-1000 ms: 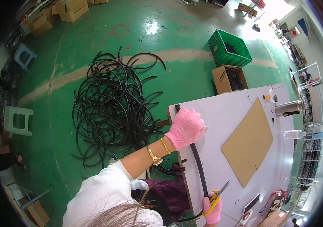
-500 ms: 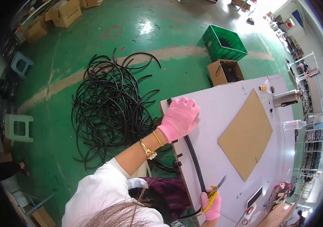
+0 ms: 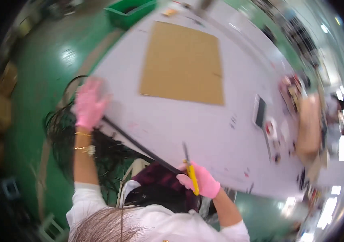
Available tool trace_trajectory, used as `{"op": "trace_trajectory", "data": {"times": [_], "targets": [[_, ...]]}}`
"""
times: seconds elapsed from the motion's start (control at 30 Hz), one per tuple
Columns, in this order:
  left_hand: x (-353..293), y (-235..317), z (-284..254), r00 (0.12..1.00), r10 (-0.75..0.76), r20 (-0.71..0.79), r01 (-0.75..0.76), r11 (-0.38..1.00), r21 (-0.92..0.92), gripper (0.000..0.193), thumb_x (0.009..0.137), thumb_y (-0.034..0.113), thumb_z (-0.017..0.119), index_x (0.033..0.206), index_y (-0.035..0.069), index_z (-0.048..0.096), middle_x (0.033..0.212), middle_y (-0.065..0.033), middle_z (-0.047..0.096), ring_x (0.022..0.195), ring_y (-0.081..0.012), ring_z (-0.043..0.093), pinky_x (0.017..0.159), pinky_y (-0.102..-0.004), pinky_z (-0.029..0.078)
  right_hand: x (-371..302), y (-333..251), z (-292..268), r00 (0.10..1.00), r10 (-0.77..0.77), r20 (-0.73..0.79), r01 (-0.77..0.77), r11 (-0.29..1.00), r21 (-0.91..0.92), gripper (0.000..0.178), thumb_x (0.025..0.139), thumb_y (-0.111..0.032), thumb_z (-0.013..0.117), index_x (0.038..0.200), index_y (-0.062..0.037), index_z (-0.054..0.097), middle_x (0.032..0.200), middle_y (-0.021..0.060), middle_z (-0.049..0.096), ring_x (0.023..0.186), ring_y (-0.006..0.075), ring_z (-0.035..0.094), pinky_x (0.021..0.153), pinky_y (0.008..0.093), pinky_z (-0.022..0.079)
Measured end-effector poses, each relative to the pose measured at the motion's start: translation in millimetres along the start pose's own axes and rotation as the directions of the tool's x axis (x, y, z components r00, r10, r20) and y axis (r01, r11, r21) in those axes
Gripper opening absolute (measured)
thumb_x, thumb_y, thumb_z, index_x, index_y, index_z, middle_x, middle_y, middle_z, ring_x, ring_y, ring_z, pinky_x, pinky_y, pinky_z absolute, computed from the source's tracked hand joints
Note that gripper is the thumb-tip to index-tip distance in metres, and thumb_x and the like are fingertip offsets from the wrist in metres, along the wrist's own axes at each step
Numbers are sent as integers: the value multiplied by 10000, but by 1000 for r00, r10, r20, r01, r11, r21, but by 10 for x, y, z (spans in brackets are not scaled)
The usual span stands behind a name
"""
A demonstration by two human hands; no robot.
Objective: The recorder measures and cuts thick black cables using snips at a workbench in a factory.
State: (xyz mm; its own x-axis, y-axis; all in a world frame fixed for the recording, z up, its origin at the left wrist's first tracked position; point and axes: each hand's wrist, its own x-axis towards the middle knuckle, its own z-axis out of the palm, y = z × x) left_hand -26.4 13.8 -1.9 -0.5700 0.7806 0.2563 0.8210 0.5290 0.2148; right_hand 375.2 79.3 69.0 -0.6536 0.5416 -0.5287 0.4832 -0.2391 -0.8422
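My left hand [image 3: 88, 105], in a pink glove, lies at the left edge of the table with its fingers stretched and thumb apart, somewhat blurred. From beneath it a black rubber-like strip [image 3: 137, 143] runs along the near edge to my right hand [image 3: 202, 180], also pink-gloved. Yellow-handled scissors [image 3: 192, 177] are held in that right hand, blades pointing away from me. The strip's near end reaches the right fingers; whether they grip it too is hard to see. Beyond the hands a square brown board [image 3: 182, 62] lies flat on the pale table [image 3: 172, 125].
A tangle of black strips [image 3: 65, 137] lies on the green floor left of the table. Beyond the far left edge stands a green crate [image 3: 129, 14]. A phone-like dark device [image 3: 259, 111], a tape roll [image 3: 270, 127] and a cardboard box [image 3: 309, 125] are at the right.
The view has turned to the right. My left hand has gone from closed on the strip to fingers stretched out. The scissors stay in my right hand.
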Motion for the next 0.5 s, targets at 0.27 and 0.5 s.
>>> {"op": "trace_trajectory", "data": {"times": [0.27,0.5], "targets": [[136,-56,48,983,158,89,-164,985,55,566,917,309,542,1393,23,434,1458,-208,388,1350,-353,352,1118,-409,269,-1592,565,-1076,961,276,6,-273,946,172,127,843,-61,587,967,-38,574,682,-41,491,591,40,450,531,224,379],[197,-332,112,971,218,100,-230,965,130,524,966,301,473,1435,78,399,1491,-183,343,1382,-325,316,1131,-396,250,-2134,1034,-1826,868,200,-454,-328,918,-224,112,803,-113,643,803,-33,565,639,-9,504,577,79,496,526,256,406]]}}
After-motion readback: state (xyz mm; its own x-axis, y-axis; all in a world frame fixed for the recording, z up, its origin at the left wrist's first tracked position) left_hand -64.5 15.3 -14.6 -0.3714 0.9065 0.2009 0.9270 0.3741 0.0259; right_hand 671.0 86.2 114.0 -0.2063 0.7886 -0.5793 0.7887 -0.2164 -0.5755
